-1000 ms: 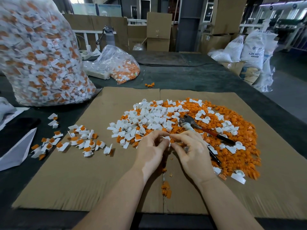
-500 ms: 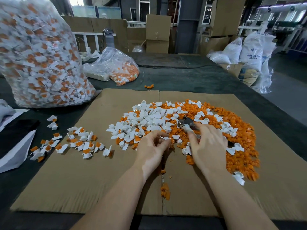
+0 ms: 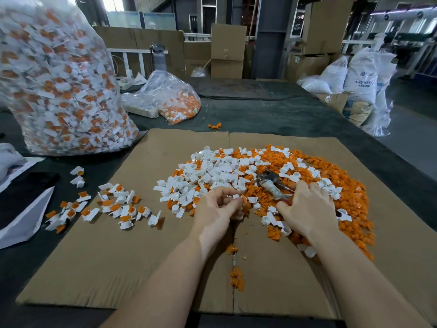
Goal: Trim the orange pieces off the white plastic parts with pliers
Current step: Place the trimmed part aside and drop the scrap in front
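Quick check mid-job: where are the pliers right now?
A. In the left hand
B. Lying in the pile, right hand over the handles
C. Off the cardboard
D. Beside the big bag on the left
B: the pliers lie on the orange and white pile, the right hand covering their handles, while the left hand pinches a small white part.

We see both our forearms bare from the bottom edge up to the wrists, with no sleeve reaching into view. Our left hand [image 3: 216, 209] wears no glove, ring or watch. Our right hand [image 3: 307, 209] is equally bare, its wrist free of any band, its fingernails short and unpainted.
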### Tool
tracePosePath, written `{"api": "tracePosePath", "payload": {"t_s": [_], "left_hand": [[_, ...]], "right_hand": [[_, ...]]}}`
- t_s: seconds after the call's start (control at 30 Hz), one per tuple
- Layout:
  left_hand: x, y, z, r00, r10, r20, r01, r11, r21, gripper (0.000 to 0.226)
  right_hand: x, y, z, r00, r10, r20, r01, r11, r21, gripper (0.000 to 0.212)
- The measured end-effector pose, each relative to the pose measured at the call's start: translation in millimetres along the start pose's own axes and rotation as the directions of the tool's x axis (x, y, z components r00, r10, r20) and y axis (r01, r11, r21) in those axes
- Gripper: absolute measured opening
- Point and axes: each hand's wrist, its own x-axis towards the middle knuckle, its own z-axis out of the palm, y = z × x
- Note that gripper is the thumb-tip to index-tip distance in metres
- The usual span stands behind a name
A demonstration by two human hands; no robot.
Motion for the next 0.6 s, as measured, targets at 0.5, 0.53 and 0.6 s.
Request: {"api": "tracePosePath", "payload": {"t_s": [0.5,0.53,0.6], "left_hand": [[16,21,1,0.974,-0.182,-0.136,0.142,0.955,-0.261,0.006],[18,21,1,0.973,-0.183,-0.143,0.143,0.958,-0.249,0.005],[20,22,2,0.97,-0.188,-0.156,0.148,0.96,-0.237,0.006]], "right_hand": [[-24,-16,-46,0.853,-0.351,0.386,0.104,0.839,0.533,0.03],[-24,-17,-48,0.845,-0.352,0.403,0.103,0.846,0.523,0.031],[-24,-17,-50,0.832,-0.348,0.431,0.097,0.858,0.505,0.031]]}}
